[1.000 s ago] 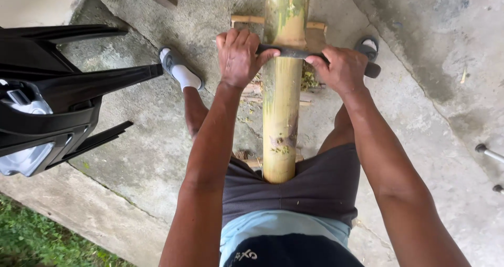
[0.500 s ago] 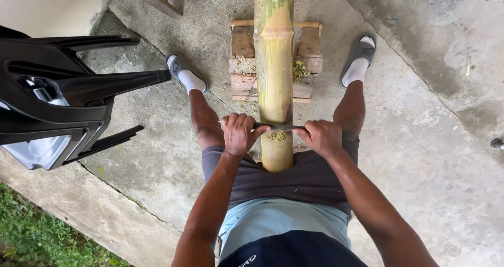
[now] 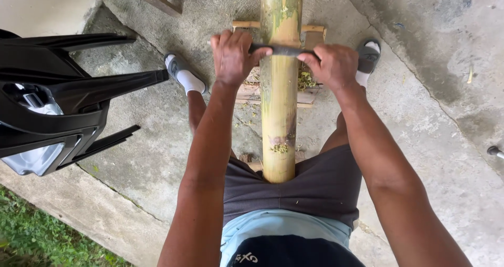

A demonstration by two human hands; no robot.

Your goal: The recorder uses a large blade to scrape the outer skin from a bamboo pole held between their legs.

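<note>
Bamboo pole [image 3: 280, 88] runs near-to-far down the middle, near end butted against my shorts [image 3: 315, 188], far end cut off by the top edge. A dark blade bar [image 3: 283, 50] lies crosswise on the pole at the far part, touching its skin.

My left hand [image 3: 232, 57] is just left of the pole, fingers curled shut around the bar's left end, thumb lying along the bar toward the pole. My right hand [image 3: 333, 65] is just right of the pole, clamped on the bar's right end. Both fists are closed, no gap showing.

The bar's ends are hidden inside my fists, so I can't say if it has handles. Cutting edge not visible; probably faces down onto the bamboo, hard to confirm.

Wooden block support [image 3: 310, 36] sits under the pole on the far side, mostly covered by the pole and my hands. Green shavings [image 3: 304, 81] lie on it, more stuck on the pole nearer me. Black plastic chair [image 3: 58, 109] lies tipped at left, partly out of frame. Concrete floor [image 3: 436, 120] all round, grass [image 3: 31, 241] near left.
</note>
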